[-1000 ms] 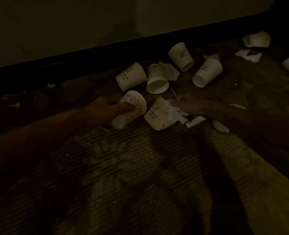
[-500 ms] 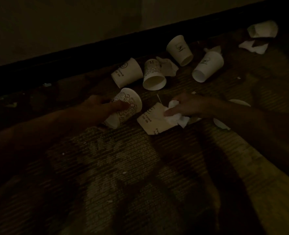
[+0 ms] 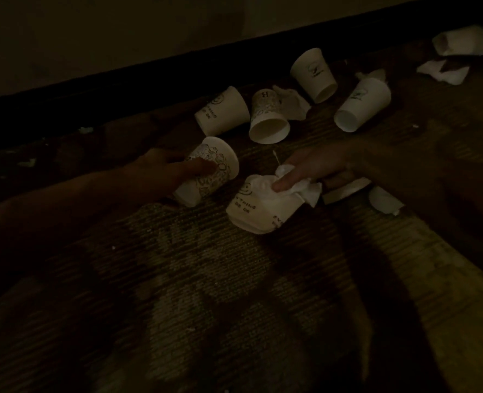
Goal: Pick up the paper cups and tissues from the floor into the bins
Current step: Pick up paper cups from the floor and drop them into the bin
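The scene is very dim. My left hand (image 3: 166, 171) grips a patterned paper cup (image 3: 212, 168) lying on the carpet. My right hand (image 3: 314, 165) pinches a white tissue (image 3: 300, 188) together with a crushed printed cup (image 3: 254, 208) beneath it. Several more white cups lie further back: one on its side (image 3: 220, 110), one with its mouth toward me (image 3: 268, 117), one near the wall (image 3: 314, 75) and one to the right (image 3: 362, 104). A crumpled tissue (image 3: 291, 102) lies between them. No bin is in view.
A dark skirting board (image 3: 149, 75) and wall run along the far side. More crushed cup and tissue pieces lie at the upper right (image 3: 458, 41) (image 3: 444, 70) and under my right forearm (image 3: 385, 201). Patterned carpet (image 3: 206, 293) fills the foreground.
My right hand has pulled the tissue onto the crushed cup and now holds both. My left hand keeps its grip on the patterned cup. The view shifted slightly.
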Available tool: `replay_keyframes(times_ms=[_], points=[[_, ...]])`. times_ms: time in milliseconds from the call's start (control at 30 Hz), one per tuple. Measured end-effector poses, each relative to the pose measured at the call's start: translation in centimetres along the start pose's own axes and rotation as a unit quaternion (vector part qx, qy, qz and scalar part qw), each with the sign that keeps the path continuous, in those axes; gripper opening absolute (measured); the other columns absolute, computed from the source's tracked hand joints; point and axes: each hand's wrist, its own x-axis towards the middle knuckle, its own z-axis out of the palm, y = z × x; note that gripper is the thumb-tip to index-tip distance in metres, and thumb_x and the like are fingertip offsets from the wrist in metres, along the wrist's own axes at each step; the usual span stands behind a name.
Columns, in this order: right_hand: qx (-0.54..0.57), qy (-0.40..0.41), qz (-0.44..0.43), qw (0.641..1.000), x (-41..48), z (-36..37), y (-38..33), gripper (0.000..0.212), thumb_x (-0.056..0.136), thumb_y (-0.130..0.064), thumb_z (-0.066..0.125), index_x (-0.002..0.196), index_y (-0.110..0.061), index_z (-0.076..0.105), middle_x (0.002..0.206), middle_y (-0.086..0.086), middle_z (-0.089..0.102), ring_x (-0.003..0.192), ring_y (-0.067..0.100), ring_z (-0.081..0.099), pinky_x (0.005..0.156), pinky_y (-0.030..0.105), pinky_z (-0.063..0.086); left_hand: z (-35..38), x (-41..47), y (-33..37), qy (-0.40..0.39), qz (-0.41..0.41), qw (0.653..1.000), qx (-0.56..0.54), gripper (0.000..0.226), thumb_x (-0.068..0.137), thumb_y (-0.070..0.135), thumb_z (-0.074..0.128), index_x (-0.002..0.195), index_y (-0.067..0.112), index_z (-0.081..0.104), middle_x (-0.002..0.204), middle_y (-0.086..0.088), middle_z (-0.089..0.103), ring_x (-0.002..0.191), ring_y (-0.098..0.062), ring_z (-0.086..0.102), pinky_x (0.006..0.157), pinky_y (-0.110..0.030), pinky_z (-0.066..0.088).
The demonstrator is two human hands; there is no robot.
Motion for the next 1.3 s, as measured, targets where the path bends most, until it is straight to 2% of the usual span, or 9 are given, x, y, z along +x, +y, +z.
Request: replay_keyframes(times_ms=[167, 300, 400, 533, 633, 767, 967, 1167, 1300], points=[[0.033, -0.042, -0.026, 0.998, 1.1, 0.9, -2.6, 0.039, 0.073, -0.021, 0.071, 0.108, -0.005, 0.065, 0.099, 0.01, 0.074, 0.088, 0.018, 0.072, 0.073, 0.031, 0.06, -1.7, -2.8, 0.2, -0.011, -0.002, 1.0, 0.02, 0.031, 0.059, 0.044, 0.071, 0.083, 0.027, 0.063, 0.064, 0.006, 0.072, 0.058, -0.012, 0.071, 0.045, -0.026, 0.057], [0.002, -0.041, -0.064, 0.997, 1.9, 5.1, -6.1, 0.044, 0.065, -0.025, 0.076, 0.104, -0.008, 0.062, 0.087, 0.005, 0.076, 0.077, 0.016, 0.073, 0.059, 0.03, 0.058, -6.5, -8.4, 0.2, 0.029, 0.019, 0.994, 0.104, 0.071, 0.043, 0.06, 0.07, 0.107, 0.035, 0.055, 0.089, 0.011, 0.072, 0.067, 0.0, 0.07, 0.046, -0.021, 0.053], [-0.052, -0.07, -0.113, 0.99, 1.5, 9.7, -10.5, 0.047, 0.06, -0.031, 0.079, 0.103, -0.015, 0.068, 0.09, 0.002, 0.076, 0.077, 0.015, 0.073, 0.055, 0.028, 0.056, -10.8, -14.4, 0.4, 0.097, 0.043, 0.98, 0.171, 0.072, 0.037, 0.072, 0.073, 0.097, 0.039, 0.051, 0.095, 0.016, 0.063, 0.067, 0.011, 0.065, 0.046, -0.014, 0.05], [-0.076, -0.096, -0.216, 0.969, -0.9, 16.2, -17.1, 0.032, 0.058, -0.043, 0.077, 0.084, -0.025, 0.076, 0.078, -0.003, 0.074, 0.066, 0.009, 0.071, 0.049, 0.023, 0.052, -18.3, -23.7, 0.9, 0.189, 0.096, 0.948, 0.237, 0.052, 0.057, 0.072, 0.073, 0.098, 0.041, 0.064, 0.095, 0.011, 0.074, 0.082, -0.008, 0.073, 0.065, -0.037, 0.063], [-0.055, -0.1, -0.294, 0.949, -2.6, 21.1, -21.7, 0.019, 0.063, -0.044, 0.071, 0.075, -0.031, 0.077, 0.07, -0.006, 0.072, 0.056, 0.007, 0.067, 0.042, 0.02, 0.047, -23.8, -30.8, -0.7, 0.331, 0.129, 0.899, 0.258, 0.046, 0.067, 0.074, 0.064, 0.1, 0.043, 0.064, 0.094, 0.017, 0.072, 0.082, -0.001, 0.071, 0.06, -0.025, 0.059], [-0.024, -0.114, -0.344, 0.932, -4.0, 27.8, -25.9, 0.025, 0.059, -0.04, 0.071, 0.079, -0.025, 0.077, 0.082, 0.002, 0.075, 0.067, 0.012, 0.071, 0.049, 0.024, 0.055, -28.9, -37.2, -6.3, 0.466, 0.049, 0.843, 0.265, 0.052, 0.062, 0.081, 0.06, 0.098, 0.043, 0.051, 0.087, 0.012, 0.066, 0.075, 0.01, 0.064, 0.049, -0.012, 0.048], [-0.013, -0.105, -0.402, 0.909, -5.0, 35.1, -28.6, 0.026, 0.058, -0.04, 0.069, 0.077, -0.025, 0.078, 0.075, 0.002, 0.075, 0.061, 0.012, 0.07, 0.043, 0.023, 0.051, -30.8, -38.7, -15.3, 0.455, -0.044, 0.851, 0.258, 0.058, 0.056, 0.079, 0.055, 0.1, 0.041, 0.051, 0.084, 0.015, 0.061, 0.067, 0.007, 0.065, 0.046, -0.013, 0.049], [-0.066, -0.11, -0.414, 0.901, -4.1, 39.0, -30.2, 0.029, 0.063, -0.04, 0.066, 0.082, -0.022, 0.077, 0.085, 0.004, 0.076, 0.072, 0.014, 0.072, 0.053, 0.02, 0.054, -31.9, -37.1, -20.1, 0.34, -0.071, 0.881, 0.322, 0.089, 0.063, 0.087, 0.032, 0.132, 0.036, 0.055, 0.104, 0.012, 0.064, 0.094, -0.003, 0.059, 0.075, -0.021, 0.048], [-0.098, -0.084, -0.424, 0.897, -3.9, 40.9, -30.7, 0.036, 0.066, -0.039, 0.064, 0.086, -0.01, 0.074, 0.092, 0.016, 0.074, 0.082, 0.029, 0.071, 0.067, 0.036, 0.055, -32.9, -37.5, -20.1, 0.326, -0.052, 0.862, 0.386, 0.074, 0.085, 0.08, 0.014, 0.135, 0.041, 0.052, 0.128, 0.01, 0.06, 0.122, -0.014, 0.049, 0.098, -0.046, 0.044]])
